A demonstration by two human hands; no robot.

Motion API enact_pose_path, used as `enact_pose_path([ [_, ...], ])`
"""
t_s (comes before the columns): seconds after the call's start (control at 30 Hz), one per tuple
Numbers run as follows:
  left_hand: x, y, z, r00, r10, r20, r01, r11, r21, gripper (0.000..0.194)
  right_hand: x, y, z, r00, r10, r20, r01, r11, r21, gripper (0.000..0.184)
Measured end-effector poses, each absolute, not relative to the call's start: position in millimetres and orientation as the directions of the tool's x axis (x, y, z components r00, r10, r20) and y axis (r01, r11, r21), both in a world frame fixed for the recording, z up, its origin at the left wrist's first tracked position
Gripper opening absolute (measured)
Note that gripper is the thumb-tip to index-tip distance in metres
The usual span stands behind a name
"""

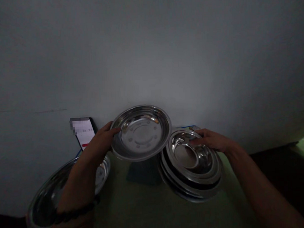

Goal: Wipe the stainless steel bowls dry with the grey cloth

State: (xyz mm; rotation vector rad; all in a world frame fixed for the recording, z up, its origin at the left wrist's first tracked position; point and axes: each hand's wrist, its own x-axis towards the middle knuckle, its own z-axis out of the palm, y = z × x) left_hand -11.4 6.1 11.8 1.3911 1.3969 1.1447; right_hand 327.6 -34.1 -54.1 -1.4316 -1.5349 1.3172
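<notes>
Near the desk's (121,209) left edge, a large basin (42,199) is resting. Our left hand (104,138) is pinching a metal plate's (142,133) rim above the desk's far edge; our right hand (211,140) is gripping the stacked bowls (192,166) near the far right corner.

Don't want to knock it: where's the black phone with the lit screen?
Head view, left side: the black phone is by the grey wall, just left of the left hand.
</notes>
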Motion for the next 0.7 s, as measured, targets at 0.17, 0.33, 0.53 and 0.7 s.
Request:
enact_pose_path([
  [0.17, -15.9, 6.1, 14.2, -0.005, 1.000, -0.012, 0.267, 0.013, 0.964, 0.045, 348.6, -49.8, -37.6, -0.085, 0.983, -0.165, 0.159, -0.150, -0.976, 0.042],
  [0.33, -18.8, 4.6, 15.2, 0.030, 0.999, -0.014, 0.367, 0.002, 0.930, 0.038, 350.7, -54.7, -31.8, -0.023, 0.988, -0.151, 0.086, -0.148, -0.985, 0.040],
  [0.53, -25.1, 4.1, 14.9, 0.030, 0.999, -0.036, 0.494, 0.016, 0.869, 0.037, 354.2, -53.4, -32.2, 0.027, 0.990, -0.135, 0.053, -0.137, -0.989, 0.036],
  [0.7, 4.7, 1.4, -1.3, 0.245, 0.960, -0.138, 0.449, 0.014, 0.893, 0.043, 332.9, -46.9, -28.0, 0.120, 0.986, -0.118, -0.029, -0.115, -0.993, 0.033],
])
